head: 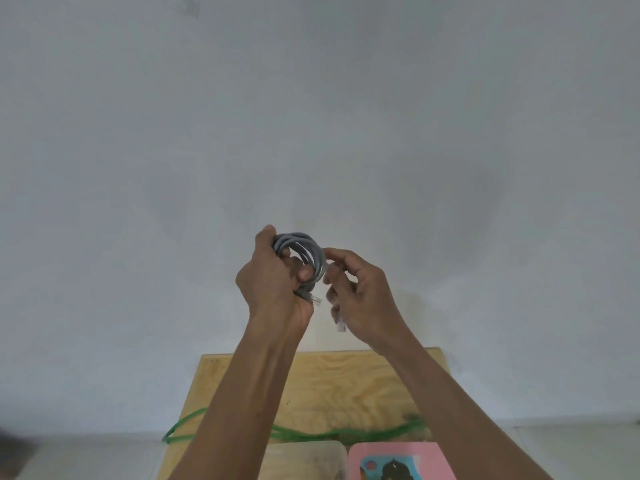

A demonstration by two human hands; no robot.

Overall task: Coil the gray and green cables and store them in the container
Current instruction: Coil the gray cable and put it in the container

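Gray cable [304, 252], already wound into loops, is gripped by the left hand [273, 278] while the right hand [360, 292] pinches its loose tail beside it, likely to finish; green cable [329, 434] lies uncoiled below.

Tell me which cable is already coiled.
The gray cable, looped in the left hand; the green cable lies uncoiled across the wooden table.

Soft, even, diffuse illumination with faint shadows on the wall [311, 116]; wide-angle distortion and mild blur toward the lower frame edges.
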